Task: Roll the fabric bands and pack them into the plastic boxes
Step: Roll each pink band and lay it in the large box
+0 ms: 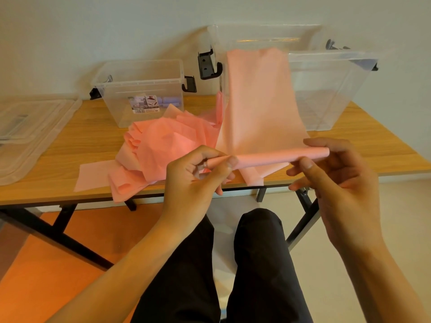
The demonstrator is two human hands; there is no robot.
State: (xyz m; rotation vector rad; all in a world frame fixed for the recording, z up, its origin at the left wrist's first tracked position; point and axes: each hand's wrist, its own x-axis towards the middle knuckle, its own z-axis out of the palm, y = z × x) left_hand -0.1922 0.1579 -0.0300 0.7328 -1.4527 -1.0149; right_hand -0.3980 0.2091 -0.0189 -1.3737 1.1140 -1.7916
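Observation:
A long pink fabric band (258, 99) runs from the big clear plastic box (326, 89) at the back right down to my hands. Its near end is rolled into a thin tube (268, 157) held above the table's front edge. My left hand (198, 173) pinches the tube's left end between thumb and fingers. My right hand (335, 169) pinches the right end, thumb below and fingers on top. A heap of loose pink bands (163, 145) lies on the table to the left. A smaller clear box (142, 89) stands behind the heap.
Clear plastic lids (30, 131) are stacked on the wooden table (373, 148) at the far left. Both boxes have black latch handles. Below the table are its black legs, my dark trousers and an orange floor.

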